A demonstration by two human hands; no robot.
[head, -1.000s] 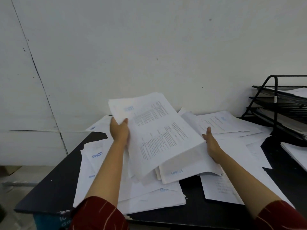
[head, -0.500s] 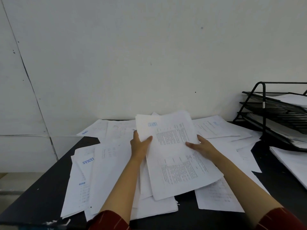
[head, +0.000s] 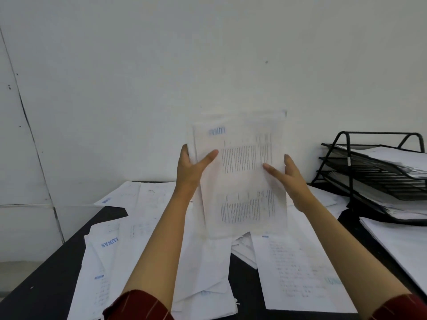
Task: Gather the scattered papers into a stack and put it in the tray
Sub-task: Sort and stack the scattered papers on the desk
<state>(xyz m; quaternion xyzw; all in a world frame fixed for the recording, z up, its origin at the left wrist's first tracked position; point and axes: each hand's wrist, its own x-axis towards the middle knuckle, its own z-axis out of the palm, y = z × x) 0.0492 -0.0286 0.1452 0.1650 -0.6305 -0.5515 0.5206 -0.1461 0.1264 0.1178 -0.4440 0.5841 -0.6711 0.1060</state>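
I hold a stack of printed white papers (head: 242, 176) upright above the table, its bottom edge just over the scattered sheets. My left hand (head: 191, 172) grips the stack's left edge, thumb across the front. My right hand (head: 291, 179) grips the right edge, thumb on the printed face. More loose papers (head: 208, 262) lie spread over the black table (head: 41, 287) below. The black wire tray (head: 379, 179), a tiered rack with papers on its shelves, stands at the right.
A white wall (head: 208, 65) rises directly behind the table. Another pile of white sheets (head: 402, 241) lies on the table in front of the tray. The table's left corner and front edge are near my left arm.
Both hands lifted the stack off the table and turned it from lying flat to standing upright. The hands shifted to the stack's left and right edges.
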